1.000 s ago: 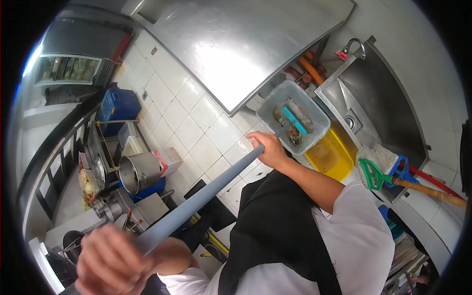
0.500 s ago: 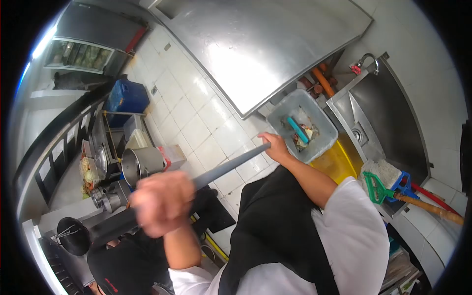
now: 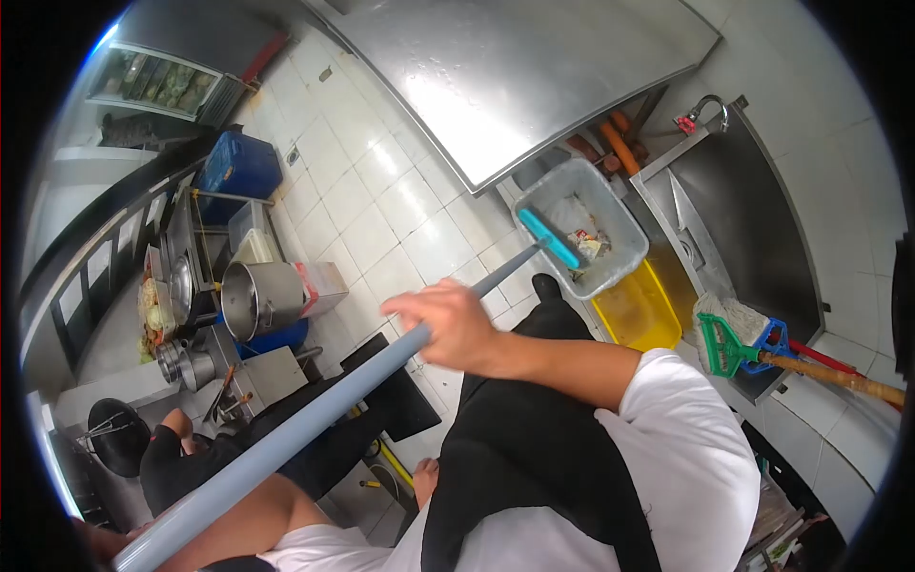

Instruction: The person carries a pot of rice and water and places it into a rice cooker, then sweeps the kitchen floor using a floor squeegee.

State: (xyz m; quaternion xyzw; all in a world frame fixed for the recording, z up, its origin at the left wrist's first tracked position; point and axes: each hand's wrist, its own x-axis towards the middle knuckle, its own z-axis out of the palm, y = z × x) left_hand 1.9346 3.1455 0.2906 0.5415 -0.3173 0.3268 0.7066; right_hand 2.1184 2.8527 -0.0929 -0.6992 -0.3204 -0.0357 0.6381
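A floor squeegee with a teal head point(image 3: 550, 238) and a long grey handle point(image 3: 353, 396) slants across the view. Its head is over the inside of a grey plastic bin point(image 3: 624, 265), which has food scraps and wrappers at the bottom. My right hand point(image 3: 453, 329) is closed around the middle of the handle, with the index finger pointing outward. At the lower left edge, my left hand point(image 3: 103, 545) is at the handle's near end, closed on it; it is dim and partly cut off.
A steel table point(image 3: 562, 76) stands ahead, and a sink point(image 3: 753, 219) is on the right. Below the bin is a yellow tub point(image 3: 639, 315); a mop point(image 3: 729, 338) leans nearby. Steel pots point(image 3: 257, 300) and a blue cooler point(image 3: 238, 173) are left. A co-worker in black point(image 3: 181, 467) is at lower left.
My left hand has drawn back to the lower left edge. My right hand has shifted left, now on the handle's middle. The squeegee head has moved up and left within the bin.
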